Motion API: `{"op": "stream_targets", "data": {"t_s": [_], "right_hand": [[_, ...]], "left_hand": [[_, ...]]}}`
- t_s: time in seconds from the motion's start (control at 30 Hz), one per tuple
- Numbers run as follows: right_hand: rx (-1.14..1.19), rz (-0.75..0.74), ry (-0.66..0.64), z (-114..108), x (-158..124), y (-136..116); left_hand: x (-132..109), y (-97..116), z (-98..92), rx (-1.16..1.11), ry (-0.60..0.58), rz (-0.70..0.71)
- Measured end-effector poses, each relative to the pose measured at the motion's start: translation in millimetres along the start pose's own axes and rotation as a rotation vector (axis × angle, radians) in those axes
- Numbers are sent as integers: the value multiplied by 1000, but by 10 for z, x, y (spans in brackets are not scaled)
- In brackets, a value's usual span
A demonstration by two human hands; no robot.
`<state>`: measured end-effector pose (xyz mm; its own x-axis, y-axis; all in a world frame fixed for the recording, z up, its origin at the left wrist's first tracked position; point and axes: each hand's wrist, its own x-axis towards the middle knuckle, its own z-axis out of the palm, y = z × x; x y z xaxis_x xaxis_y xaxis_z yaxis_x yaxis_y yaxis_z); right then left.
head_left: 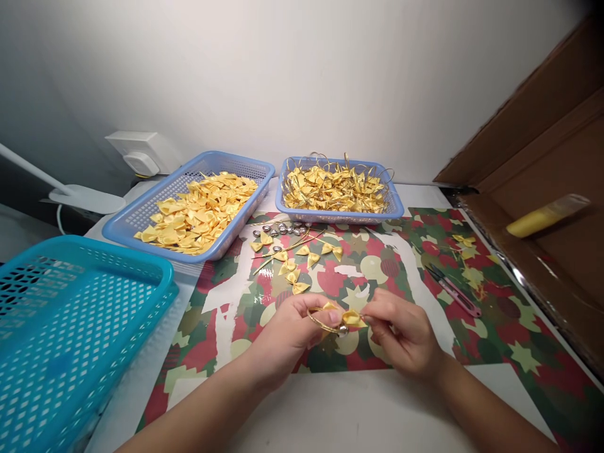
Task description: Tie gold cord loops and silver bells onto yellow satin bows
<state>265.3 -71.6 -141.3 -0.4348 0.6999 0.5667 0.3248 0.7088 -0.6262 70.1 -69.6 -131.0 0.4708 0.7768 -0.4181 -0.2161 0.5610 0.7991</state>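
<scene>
My left hand (289, 330) and my right hand (403, 332) meet over the patterned table cover, both pinching one small yellow satin bow (352, 318) with a gold cord loop (321, 323) and a tiny silver bell hanging under it. Just beyond my hands lie several loose yellow bows (296, 261), gold cords and silver bells (282, 229). A light blue basket (141, 214) at the back left holds a heap of plain yellow bows. A second light blue basket (395, 206) at the back middle holds bows with gold loops.
A turquoise mesh basket (70, 327) stands at the near left. Small pink-handled snips (455, 293) lie to the right of my hands. A brown cardboard box (542, 189) with a yellow stick (542, 217) borders the right edge. A white wall socket (141, 157) sits behind.
</scene>
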Motion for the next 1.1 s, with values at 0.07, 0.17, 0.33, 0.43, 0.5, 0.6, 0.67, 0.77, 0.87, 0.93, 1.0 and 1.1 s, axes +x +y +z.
{"op": "stream_targets", "data": {"t_s": [0.07,0.17,0.33,0.43,0.5,0.6,0.67,0.77,0.87,0.93,1.0,1.1], "right_hand": [[-32,-21,-13,-19,0,16],[-68,-31,-32,-43,-8,22],[-123,-54,-76,-91,0,-19],[-146,-45,-102,-111,12,-48],[-164,-43,-120,-117,14,-60],[-201,-41,-146,-126,8,-74],[-224,-48,-164,-138,4,-86],[-253,-58,-188,-161,8,-103],[-277,-49,-199,-182,18,-112],[-286,-39,-200,-189,22,-115],[-289,-34,-201,-191,23,-119],[-279,-32,-201,-184,25,-128]], "left_hand": [[-3,21,0,35,-14,-17],[-1,47,6,38,-23,-33],[10,66,23,-1,-10,-78],[20,58,26,-11,-8,-86],[29,44,26,-13,7,-77],[41,16,30,-21,33,-51],[45,-2,35,-24,46,-42],[44,-24,37,-28,46,-53],[42,-43,24,-45,41,-81],[46,-55,11,-50,46,-92],[52,-63,2,-47,46,-87],[58,-68,7,-38,36,-59]]}}
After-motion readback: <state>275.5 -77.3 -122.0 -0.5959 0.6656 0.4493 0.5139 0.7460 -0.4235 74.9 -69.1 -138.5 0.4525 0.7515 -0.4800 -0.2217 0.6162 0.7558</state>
